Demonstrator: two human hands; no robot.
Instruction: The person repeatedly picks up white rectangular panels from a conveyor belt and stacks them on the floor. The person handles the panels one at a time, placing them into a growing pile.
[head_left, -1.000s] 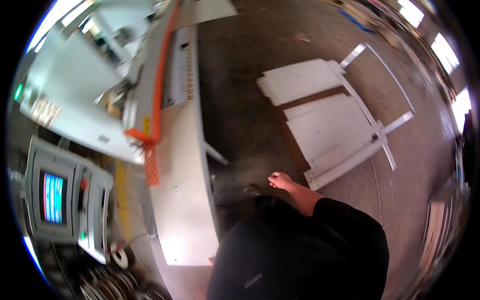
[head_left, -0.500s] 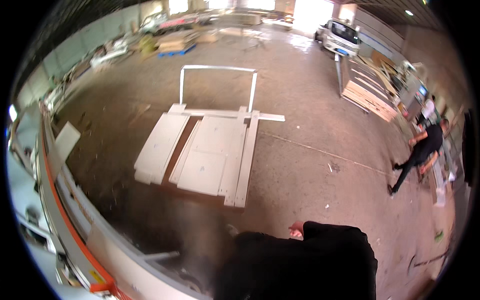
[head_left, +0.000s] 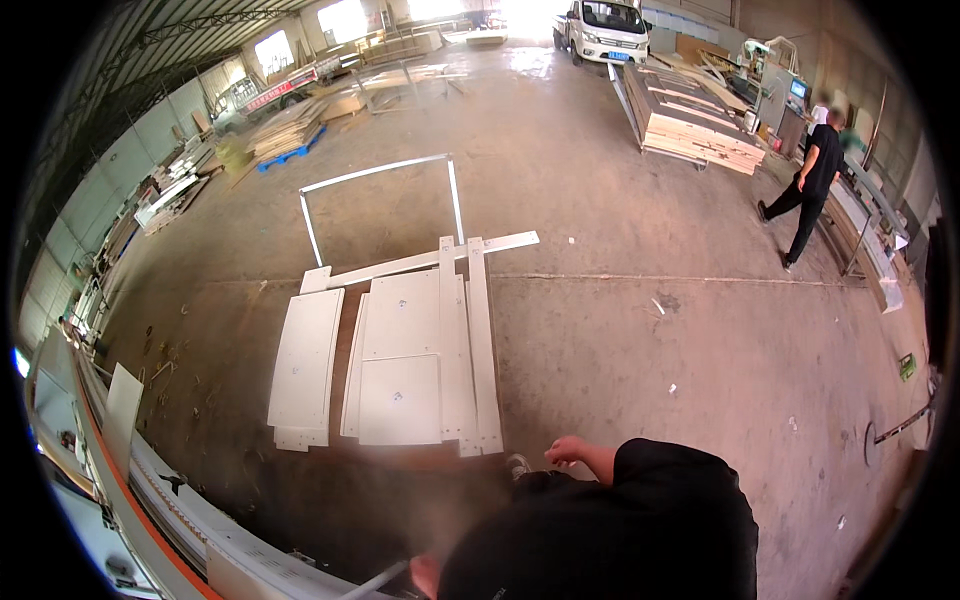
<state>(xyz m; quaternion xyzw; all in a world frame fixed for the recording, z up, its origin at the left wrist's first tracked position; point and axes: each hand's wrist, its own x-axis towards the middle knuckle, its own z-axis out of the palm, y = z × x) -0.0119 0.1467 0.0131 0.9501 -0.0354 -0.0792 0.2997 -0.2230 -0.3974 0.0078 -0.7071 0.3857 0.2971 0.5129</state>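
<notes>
My right hand (head_left: 567, 451) hangs in front of my body, its fingers loosely curled with nothing seen in them. Beyond it lies a low stack of pale boards (head_left: 400, 330), with long narrow strips (head_left: 484, 350) along its right side. Another pale board (head_left: 305, 370) rests to the left, across a dark gap. Only part of my left hand (head_left: 425, 574) shows at the lower edge, beside the end of a grey bar (head_left: 375, 582); its fingers are hidden, and whether it touches the bar is unclear.
A white hoop-shaped frame (head_left: 456, 200) rises behind the boards. A long machine with an orange edge (head_left: 140, 510) runs along the left. Stacked panels (head_left: 700, 135) and a white truck (head_left: 607, 35) stand at far right. A person in black (head_left: 815, 180) walks near the right-hand bench.
My view has turned rightward and lifted. My right hand and bare forearm show more fully, and part of my left hand has come into view. The person in black has shifted in the picture.
</notes>
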